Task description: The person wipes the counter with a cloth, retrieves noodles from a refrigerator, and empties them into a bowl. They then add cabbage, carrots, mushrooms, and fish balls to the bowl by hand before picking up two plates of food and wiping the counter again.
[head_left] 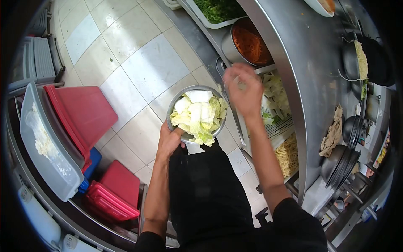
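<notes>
My left hand grips the near rim of a round metal bowl heaped with pale green cut cabbage, held over the tiled floor in front of me. My right hand hovers blurred just right of the bowl, above a tray of cut cabbage on the lower shelf. Its fingers are bunched; whether they hold cabbage is unclear.
The steel counter runs along the right, with black woks and a rag on it. Below it sit a pot of shredded carrot, a tray of greens and noodles. Red crates and a grey bin stand at left.
</notes>
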